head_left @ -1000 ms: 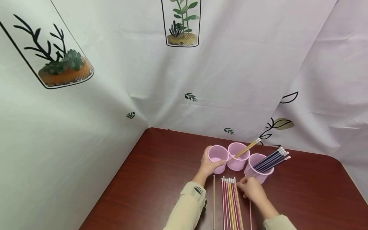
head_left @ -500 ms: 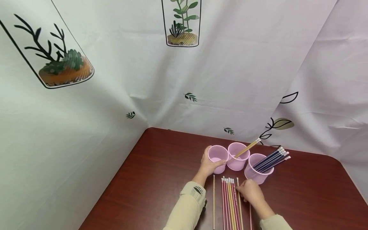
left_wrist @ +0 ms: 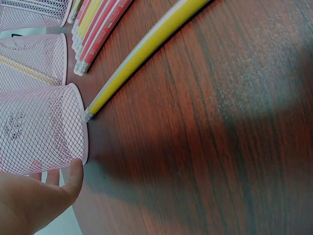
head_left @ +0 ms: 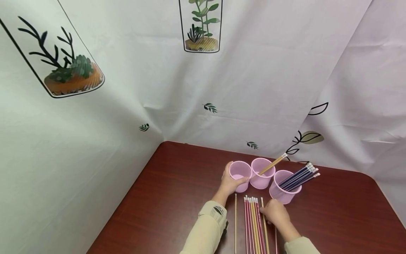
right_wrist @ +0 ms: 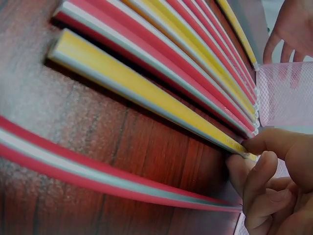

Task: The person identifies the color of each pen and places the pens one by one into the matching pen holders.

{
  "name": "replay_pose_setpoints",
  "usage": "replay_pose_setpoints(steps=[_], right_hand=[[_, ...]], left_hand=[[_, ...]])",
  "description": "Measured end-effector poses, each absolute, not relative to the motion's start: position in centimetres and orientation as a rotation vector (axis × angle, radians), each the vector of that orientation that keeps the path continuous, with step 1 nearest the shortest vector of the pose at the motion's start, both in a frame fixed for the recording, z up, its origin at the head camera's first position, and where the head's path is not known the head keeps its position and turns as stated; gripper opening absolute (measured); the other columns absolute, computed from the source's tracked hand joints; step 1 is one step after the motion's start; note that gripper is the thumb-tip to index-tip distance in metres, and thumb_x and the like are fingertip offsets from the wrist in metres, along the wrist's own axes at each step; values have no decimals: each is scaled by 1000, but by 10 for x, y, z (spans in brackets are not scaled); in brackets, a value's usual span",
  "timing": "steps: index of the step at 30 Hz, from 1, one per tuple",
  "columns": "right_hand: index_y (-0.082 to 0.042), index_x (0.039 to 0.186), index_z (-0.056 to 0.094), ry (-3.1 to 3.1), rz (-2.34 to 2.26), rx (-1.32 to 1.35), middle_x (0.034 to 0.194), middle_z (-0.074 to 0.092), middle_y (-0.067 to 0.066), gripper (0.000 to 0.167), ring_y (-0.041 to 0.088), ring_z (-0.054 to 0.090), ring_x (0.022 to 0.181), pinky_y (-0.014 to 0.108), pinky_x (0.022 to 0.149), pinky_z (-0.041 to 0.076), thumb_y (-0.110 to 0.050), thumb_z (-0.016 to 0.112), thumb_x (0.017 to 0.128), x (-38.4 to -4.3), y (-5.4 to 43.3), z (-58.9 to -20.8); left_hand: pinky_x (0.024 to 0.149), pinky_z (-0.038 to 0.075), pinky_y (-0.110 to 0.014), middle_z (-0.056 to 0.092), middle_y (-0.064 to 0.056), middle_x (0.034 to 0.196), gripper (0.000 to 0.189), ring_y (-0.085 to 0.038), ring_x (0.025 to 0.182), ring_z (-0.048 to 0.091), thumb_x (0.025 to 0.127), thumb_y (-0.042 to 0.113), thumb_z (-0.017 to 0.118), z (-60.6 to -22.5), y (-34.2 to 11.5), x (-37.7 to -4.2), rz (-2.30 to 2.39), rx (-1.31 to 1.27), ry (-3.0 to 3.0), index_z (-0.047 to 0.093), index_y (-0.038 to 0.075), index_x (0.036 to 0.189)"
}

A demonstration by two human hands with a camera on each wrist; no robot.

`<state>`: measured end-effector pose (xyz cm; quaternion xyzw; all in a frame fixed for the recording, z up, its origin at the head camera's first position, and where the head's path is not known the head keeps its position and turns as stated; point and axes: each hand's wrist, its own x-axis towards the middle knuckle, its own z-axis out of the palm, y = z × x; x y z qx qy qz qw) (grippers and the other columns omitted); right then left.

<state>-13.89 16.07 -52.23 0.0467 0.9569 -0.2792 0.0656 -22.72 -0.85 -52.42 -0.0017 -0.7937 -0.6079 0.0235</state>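
My left hand (head_left: 229,183) grips the leftmost pink mesh pencil cup (head_left: 242,188), its thumb at the front of the rim. The left wrist view shows the fingers around the mesh wall (left_wrist: 44,132). My right hand (head_left: 276,213) pinches a yellow pencil (right_wrist: 132,88) near its eraser end, between thumb and finger. That pencil lies just right of a row of red and yellow pencils (head_left: 252,225), with a narrow gap between. One red pencil (right_wrist: 107,178) lies apart, partly under the right hand in the head view.
The middle pink cup (head_left: 260,183) holds a few yellow pencils (head_left: 273,164). In the right cup (head_left: 279,194) several dark blue pencils (head_left: 298,178) lean right. A lone yellow pencil (head_left: 235,222) lies left of the row. Patterned cloth (head_left: 222,88) hangs behind the dark red-brown table (head_left: 177,197).
The right hand has drawn the yellow pencil slightly right, apart from the row, and has come a little nearer the front. The left hand and the cups stay in place.
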Motion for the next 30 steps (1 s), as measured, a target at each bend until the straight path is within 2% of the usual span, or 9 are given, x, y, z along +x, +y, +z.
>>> replay_pose_setpoints(steps=[6,14,22,27,30], right_hand=[[-10,44,51,2911,-801,105,33,44,-3,35,14,46,35,36,53,45,-19,63,76,-141,164,-517],[-10,49,52,2923,-863,90,36,44,-4,31,13,47,35,35,51,44,-18,63,76,-143,164,-500],[-7,61,52,2902,-1021,147,44,50,-1,18,13,51,38,29,43,41,-15,62,74,-150,161,-470],[-10,58,51,2953,-1008,133,43,49,-2,19,12,51,38,28,43,41,-17,61,72,-159,162,-446],[-10,57,50,2982,-982,116,47,50,-1,21,15,50,44,29,46,41,-18,61,72,-166,164,-431]], left_hand=[[94,37,-49,49,-13,127,91,-31,113,46,61,23,86,-523,-8,-226,-1895,12,-2448,38,18,137],[94,37,-50,47,-14,129,91,-33,114,46,60,22,86,-522,-8,-226,-1903,11,-2438,38,18,137],[94,38,-49,47,-14,129,90,-34,114,46,60,20,86,-521,-8,-226,-1917,5,-2420,39,18,137],[93,38,-49,48,-14,129,89,-34,113,46,61,19,86,-521,-8,-225,-1915,-6,-2414,39,17,136],[92,39,-47,48,-14,128,89,-34,113,47,60,18,86,-521,-8,-225,-1910,-26,-2412,39,16,136]])
